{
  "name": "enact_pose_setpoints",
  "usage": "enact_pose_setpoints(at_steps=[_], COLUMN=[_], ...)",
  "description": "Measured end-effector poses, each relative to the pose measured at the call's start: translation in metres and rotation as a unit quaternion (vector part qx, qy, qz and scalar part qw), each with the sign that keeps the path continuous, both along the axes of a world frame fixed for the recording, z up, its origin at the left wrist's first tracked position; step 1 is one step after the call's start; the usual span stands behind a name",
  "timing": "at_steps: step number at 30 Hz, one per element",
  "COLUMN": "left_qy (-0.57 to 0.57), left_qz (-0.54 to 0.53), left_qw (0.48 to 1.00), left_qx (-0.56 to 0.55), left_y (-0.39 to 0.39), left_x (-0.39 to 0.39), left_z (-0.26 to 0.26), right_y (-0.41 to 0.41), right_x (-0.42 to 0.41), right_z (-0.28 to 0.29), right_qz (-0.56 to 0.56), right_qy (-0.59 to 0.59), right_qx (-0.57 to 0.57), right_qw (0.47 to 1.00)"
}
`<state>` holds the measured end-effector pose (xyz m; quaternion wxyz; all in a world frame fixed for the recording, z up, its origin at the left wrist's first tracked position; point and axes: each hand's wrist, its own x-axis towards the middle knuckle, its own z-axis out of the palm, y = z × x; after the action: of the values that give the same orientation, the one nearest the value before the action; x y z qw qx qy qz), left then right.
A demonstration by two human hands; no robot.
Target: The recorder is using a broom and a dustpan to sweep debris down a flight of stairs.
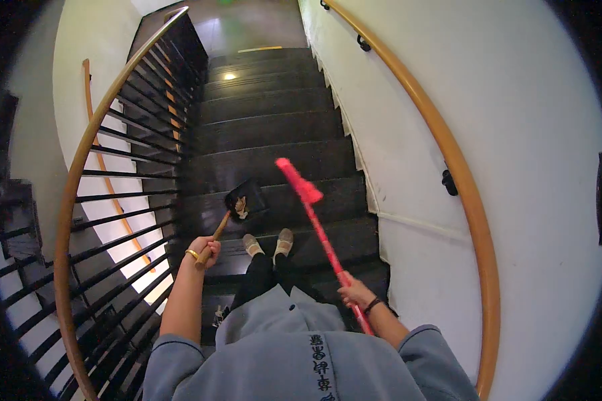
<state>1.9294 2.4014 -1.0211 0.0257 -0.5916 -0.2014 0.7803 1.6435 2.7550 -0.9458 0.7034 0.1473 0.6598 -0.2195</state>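
My left hand [205, 252] is closed around the wooden handle [221, 228] of a long-handled dustpan. Its black pan [255, 195] is over the dark steps just ahead of my feet, and a crumpled brownish scrap [241, 207] lies in it. In my right hand [355, 290] is the red shaft of a broom [323, 240]. The broom's red head [301, 184] points away from me, over the steps to the right of the dustpan; it is blurred, and whether it touches a step I cannot tell.
A dark staircase [276, 135] runs ahead to a landing [261, 25]. On the left stands a balustrade with black bars and a wooden handrail [72, 195]. Another wooden handrail [431, 115] is fixed to the white wall [537, 210] on the right. My shoes [283, 242] are on a step.
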Motion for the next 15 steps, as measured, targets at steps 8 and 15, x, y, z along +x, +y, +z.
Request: enact_pose_setpoints(at_steps=[8, 15], left_qy=[0.013, 0.029], left_qz=[0.016, 0.033], left_qw=[1.000, 0.999], left_qx=[0.014, 0.007], left_y=[0.001, 0.003], left_x=[0.012, 0.041], left_z=[-0.003, 0.009], right_y=[-0.037, -0.032], right_x=[0.025, -0.042], right_z=[0.053, 0.040], right_qz=[-0.063, 0.111], right_qy=[-0.146, 0.114], right_qx=[-0.053, -0.054], right_qw=[0.986, 0.986])
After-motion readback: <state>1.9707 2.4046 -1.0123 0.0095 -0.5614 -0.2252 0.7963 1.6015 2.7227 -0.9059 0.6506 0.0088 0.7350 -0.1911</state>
